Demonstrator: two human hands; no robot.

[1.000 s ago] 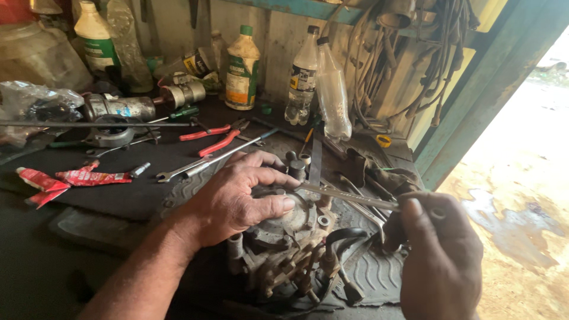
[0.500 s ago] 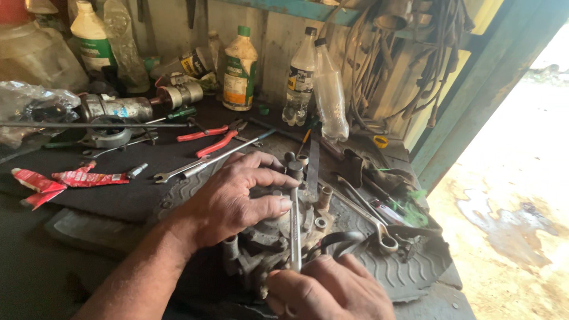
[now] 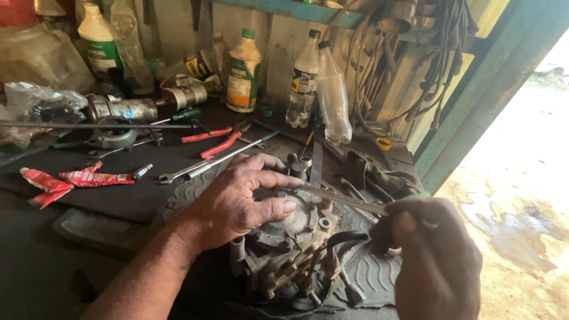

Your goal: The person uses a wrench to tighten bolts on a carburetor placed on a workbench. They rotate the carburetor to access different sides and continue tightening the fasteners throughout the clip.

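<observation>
One grimy metal engine part [image 3: 290, 249], round on top with greasy studs and ports sticking out below, sits on a ribbed rubber mat [image 3: 373, 278] at the near edge of the dark workbench [image 3: 118, 201]. Pressed over its round top is the left hand [image 3: 237, 201], fingers spread and curled down, thumb against the rim. Beside it the right hand [image 3: 435, 261] is closed around the end of a slim metal tool [image 3: 344, 199] (likely a wrench), whose tip reaches the part's top.
</observation>
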